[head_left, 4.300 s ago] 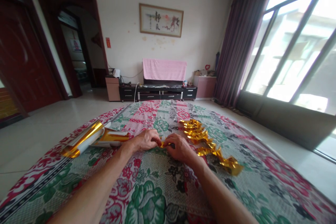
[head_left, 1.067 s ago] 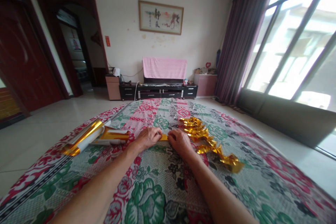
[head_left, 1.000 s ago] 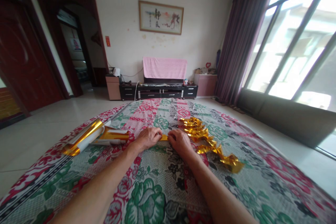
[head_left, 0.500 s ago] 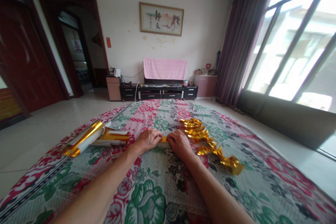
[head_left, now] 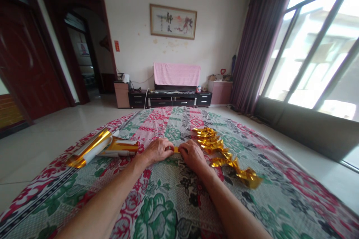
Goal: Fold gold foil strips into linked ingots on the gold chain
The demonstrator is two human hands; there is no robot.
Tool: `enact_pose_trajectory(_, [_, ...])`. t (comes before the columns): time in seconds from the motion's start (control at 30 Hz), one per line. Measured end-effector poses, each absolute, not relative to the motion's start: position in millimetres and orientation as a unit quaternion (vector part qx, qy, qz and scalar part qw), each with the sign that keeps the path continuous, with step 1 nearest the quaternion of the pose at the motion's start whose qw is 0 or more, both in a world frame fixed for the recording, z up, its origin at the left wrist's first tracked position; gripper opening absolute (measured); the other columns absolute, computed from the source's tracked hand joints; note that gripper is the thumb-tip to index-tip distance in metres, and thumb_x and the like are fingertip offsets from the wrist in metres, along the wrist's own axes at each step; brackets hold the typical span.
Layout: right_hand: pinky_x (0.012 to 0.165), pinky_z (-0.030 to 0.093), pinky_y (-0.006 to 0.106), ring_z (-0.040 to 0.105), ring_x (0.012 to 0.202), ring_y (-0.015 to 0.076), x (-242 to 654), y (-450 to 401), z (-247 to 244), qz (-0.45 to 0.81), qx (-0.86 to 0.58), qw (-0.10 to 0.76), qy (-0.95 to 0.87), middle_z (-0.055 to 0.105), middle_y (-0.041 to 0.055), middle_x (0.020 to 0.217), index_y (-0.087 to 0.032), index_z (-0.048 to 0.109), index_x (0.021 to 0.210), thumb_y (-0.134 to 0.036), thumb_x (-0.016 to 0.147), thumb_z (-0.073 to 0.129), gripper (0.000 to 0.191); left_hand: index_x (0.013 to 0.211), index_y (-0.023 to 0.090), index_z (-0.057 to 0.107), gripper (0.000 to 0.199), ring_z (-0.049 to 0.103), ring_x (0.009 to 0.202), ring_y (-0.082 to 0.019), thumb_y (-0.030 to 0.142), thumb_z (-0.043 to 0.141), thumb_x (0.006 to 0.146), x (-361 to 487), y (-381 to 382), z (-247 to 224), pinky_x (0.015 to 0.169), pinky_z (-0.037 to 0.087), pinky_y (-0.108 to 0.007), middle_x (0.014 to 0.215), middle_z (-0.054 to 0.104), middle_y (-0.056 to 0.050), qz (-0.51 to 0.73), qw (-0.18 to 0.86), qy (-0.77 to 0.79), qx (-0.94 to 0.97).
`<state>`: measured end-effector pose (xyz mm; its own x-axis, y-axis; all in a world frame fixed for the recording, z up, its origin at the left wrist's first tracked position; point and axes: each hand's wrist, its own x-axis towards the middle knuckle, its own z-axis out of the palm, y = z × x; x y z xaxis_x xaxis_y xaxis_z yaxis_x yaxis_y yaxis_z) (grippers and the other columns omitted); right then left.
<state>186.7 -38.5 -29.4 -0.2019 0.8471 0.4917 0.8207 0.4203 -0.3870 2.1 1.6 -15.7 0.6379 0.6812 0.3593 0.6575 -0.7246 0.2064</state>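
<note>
Both hands knuckles-up on the floral cloth, centre of frame: left hand and right hand almost touching, fingers curled and pinching a small gold foil piece between them, mostly hidden by the fingers. Just right of the right hand, a row of folded gold foil pieces runs from far-centre to near-right. Left, well apart: gold foil sheets lying loosely rolled.

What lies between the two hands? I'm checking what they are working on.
In the head view, a small gold foil piece shows between the left hand and right hand, both pinching it over the floral cloth.
</note>
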Motion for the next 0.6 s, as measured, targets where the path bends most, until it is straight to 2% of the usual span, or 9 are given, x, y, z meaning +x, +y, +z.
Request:
enact_pose_trajectory(0.13, [0.075, 0.037, 0.024, 0.051, 0.080, 0.0141, 186.1, -41.6, -28.7, 0.014, -0.518, 0.338, -0.786, 0.055, 0.0026, 0.079, -0.023, 0.067, 0.087, -0.024, 0.081, 0.051, 0.016, 0.085, 0.022, 0.068, 0.019, 0.055, 0.070, -0.013, 0.027, 0.051, 0.077, 2.4, 0.4, -15.2, 0.066, 0.040, -0.022, 0.076, 0.061, -0.002, 0.208, 0.020, 0.370, 0.905])
enact_pose_trajectory(0.27, [0.077, 0.037, 0.025, 0.051, 0.082, 0.0146, 186.7, -42.0, -28.7, 0.009, -0.494, 0.336, -0.802, 0.056, 0.0028, 0.081, -0.024, 0.067, 0.092, -0.023, 0.079, 0.054, 0.018, 0.084, 0.022, 0.067, 0.021, 0.054, 0.073, -0.013, 0.028, 0.047, 0.081, 2.3, -0.9, -15.4, 0.065, 0.040, -0.022, 0.075, 0.059, -0.003, 0.193, -0.030, 0.343, 0.919])
enact_pose_trajectory(0.6, [0.075, 0.038, 0.023, 0.052, 0.082, 0.0139, 187.1, -42.2, -28.3, -0.001, -0.502, 0.335, -0.797, 0.056, 0.0034, 0.083, -0.024, 0.066, 0.091, -0.023, 0.083, 0.049, 0.019, 0.074, 0.019, 0.062, 0.029, 0.050, 0.071, -0.013, 0.027, 0.037, 0.087, 2.7, -2.0, -17.8, 0.065, 0.038, -0.023, 0.072, 0.055, -0.003, 0.179, -0.146, 0.324, 0.918])
